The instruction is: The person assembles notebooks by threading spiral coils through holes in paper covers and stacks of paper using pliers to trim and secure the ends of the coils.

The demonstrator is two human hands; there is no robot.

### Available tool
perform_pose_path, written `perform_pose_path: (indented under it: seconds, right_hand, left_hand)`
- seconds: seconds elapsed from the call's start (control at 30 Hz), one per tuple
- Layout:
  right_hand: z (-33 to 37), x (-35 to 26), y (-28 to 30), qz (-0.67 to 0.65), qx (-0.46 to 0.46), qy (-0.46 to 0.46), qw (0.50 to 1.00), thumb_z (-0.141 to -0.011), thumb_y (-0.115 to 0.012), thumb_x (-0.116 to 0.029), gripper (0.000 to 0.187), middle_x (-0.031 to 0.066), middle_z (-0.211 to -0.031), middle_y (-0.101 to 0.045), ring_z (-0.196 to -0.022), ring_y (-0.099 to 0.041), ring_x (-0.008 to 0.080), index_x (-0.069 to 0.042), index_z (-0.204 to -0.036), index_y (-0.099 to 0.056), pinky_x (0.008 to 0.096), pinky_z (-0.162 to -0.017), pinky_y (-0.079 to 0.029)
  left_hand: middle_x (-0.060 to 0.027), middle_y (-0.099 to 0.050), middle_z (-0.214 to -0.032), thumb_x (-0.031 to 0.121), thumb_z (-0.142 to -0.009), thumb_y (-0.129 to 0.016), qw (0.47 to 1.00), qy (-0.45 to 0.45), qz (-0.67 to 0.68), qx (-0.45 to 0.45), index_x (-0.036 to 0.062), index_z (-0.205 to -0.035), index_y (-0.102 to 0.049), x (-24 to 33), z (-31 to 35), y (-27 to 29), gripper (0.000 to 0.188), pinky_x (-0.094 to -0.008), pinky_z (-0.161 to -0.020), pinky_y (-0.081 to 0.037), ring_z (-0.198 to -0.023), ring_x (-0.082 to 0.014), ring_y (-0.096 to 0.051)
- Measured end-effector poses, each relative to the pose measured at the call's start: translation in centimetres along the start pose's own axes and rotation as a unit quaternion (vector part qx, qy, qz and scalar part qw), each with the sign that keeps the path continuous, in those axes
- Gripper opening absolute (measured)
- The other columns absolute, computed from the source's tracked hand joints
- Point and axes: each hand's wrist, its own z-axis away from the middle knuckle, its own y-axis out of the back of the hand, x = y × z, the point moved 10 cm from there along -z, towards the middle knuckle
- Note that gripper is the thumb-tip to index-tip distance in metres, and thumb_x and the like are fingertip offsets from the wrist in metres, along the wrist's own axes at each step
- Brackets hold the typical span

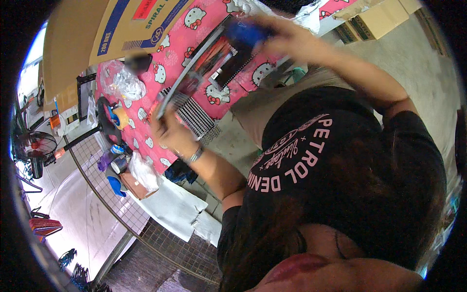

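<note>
Low on the pink cartoon-print table cover (142, 116), my left hand (176, 137) has its fingers closed at the near end of a long grey strip (191, 68). Its far end reaches toward a blue object (247, 33), smeared by motion. Around that blue object my right hand (296, 43) is closed; what kind of thing it is cannot be made out. Beneath and between my hands lie a black spiral-bound notebook (237, 63) and a jumble of red and dark slim items (214, 58). Close to my left hand rests a stack of black-and-white ridged pieces (195, 117).
A large cardboard box (112, 41) stands at the far left, with crumpled clear plastic (121, 82) nearby. A roll of tan tape (120, 118), a white plastic bag (144, 173) and a fan (36, 147) are to the left. Another cardboard box (382, 22) sits at the far right.
</note>
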Motion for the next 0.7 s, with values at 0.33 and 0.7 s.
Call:
perform_pose_path:
  seconds: [0.33, 0.7]
  right_hand:
    - [3.2, 8.1, 27.4, 0.575, 0.301, -0.171, 0.742, -0.076, -0.071, -0.029, 0.053, 0.0224, -0.122, -0.057, -0.109, -0.057, 0.0394, -0.007, -0.123, -0.06, 0.0441, -0.097, -0.046]
    - [-6.3, -0.4, 11.9, 0.48, 0.172, 0.199, 0.837, -0.076, -0.06, -0.012, 0.019, 0.0174, -0.089, -0.062, -0.085, -0.062, 0.0359, -0.004, -0.093, -0.063, 0.0445, -0.071, -0.049]
  left_hand:
    - [-0.026, -0.062, -0.083, 0.013, -0.083, -0.05, 0.857, -0.077, -0.455, -0.23, 0.0005, -0.089, -0.063, -2.9, -10.3, 2.7, 0.019, -0.0485, -0.072, -0.043, -0.082, -0.0422, -0.058]
    - [-0.0299, -0.032, -0.147, 0.05, -0.092, -0.05, 0.879, 0.178, -0.382, -0.224, 0.0161, -0.147, -0.034, -17.8, 0.4, 6.7, 0.067, -0.0504, -0.112, -0.023, -0.14, -0.0429, -0.023]
